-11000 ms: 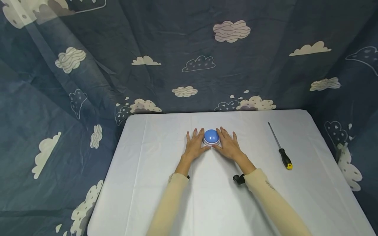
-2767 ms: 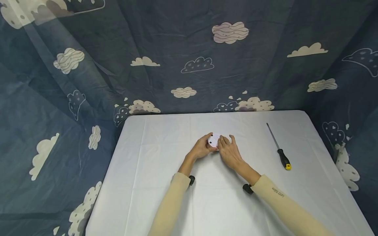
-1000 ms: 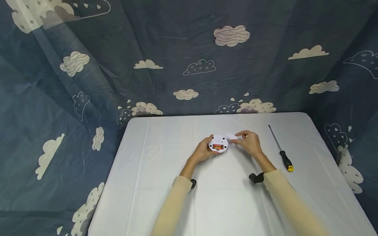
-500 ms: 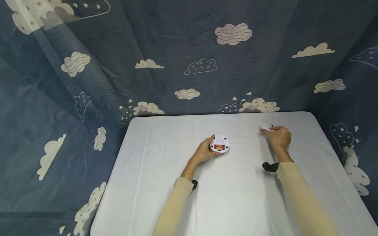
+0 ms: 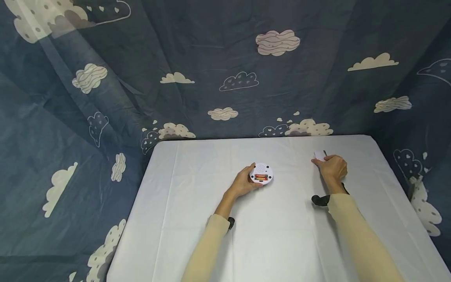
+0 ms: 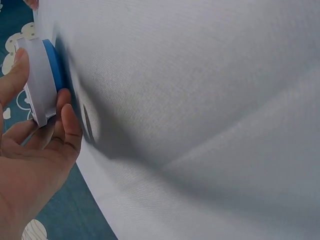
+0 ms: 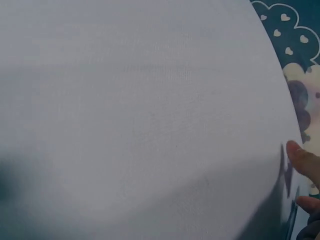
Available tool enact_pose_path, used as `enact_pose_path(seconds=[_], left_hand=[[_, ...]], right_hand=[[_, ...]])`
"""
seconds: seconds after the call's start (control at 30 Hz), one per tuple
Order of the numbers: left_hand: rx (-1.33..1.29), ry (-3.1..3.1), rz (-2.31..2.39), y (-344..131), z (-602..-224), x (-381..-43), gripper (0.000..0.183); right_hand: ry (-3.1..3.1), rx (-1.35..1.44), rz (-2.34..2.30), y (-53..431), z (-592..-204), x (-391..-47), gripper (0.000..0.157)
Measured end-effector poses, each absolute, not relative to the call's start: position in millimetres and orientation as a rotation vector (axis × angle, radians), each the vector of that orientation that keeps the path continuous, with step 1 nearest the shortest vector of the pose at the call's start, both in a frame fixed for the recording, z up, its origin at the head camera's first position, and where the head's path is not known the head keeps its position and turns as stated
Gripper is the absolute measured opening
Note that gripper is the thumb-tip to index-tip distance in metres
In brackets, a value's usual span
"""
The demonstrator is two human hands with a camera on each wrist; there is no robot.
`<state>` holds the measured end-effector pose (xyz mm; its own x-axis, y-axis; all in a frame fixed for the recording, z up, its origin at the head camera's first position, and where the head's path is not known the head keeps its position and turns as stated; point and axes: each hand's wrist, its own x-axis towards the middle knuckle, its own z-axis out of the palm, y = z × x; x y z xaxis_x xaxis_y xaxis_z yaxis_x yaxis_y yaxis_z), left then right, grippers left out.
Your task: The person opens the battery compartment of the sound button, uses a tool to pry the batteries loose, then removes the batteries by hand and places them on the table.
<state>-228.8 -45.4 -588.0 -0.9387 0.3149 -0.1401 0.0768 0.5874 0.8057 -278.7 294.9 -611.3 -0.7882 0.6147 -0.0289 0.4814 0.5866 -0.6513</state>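
- The round button (image 5: 261,168) is in the left hand (image 5: 242,182), above the middle of the tabletop (image 5: 271,235), with its white underside up; the left wrist view shows its blue dome (image 6: 54,65) facing the tabletop.
- Two red-orange batteries (image 5: 261,177) lie side by side in the open compartment of that underside, with dark round feet near the rim.
- The left fingers are parted just the button's width and grip it by the edge: the thumb lies along one side of the white body, the others curl at the other side and below.
- The right hand (image 5: 332,167), well apart to the right, pinches a small white cover (image 5: 318,155) between thumb and forefinger; its other fingers are folded in.
- The end of a thin dark rod (image 5: 325,152) shows just beside the cover, its remainder hidden by the right hand.
- Cream sleeves (image 5: 359,235) cover both forearms, a black camera (image 5: 320,200) at the right wrist.
- A dark blue curtain (image 5: 211,51) printed with clouds hangs behind.
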Motion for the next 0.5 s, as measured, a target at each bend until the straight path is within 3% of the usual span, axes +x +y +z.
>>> enact_pose_path(seconds=[0.2, 0.5], left_hand=[[0.320, 2.568, 1.258, -43, -587, -229, 0.093], [0.352, 2.578, 1.273, -46, -588, -228, 0.094]], right_hand=[[-2.503, -0.848, 1.048, 306, -596, -254, 0.062], [-2.428, -0.790, 1.044, 344, -599, -182, 0.059]])
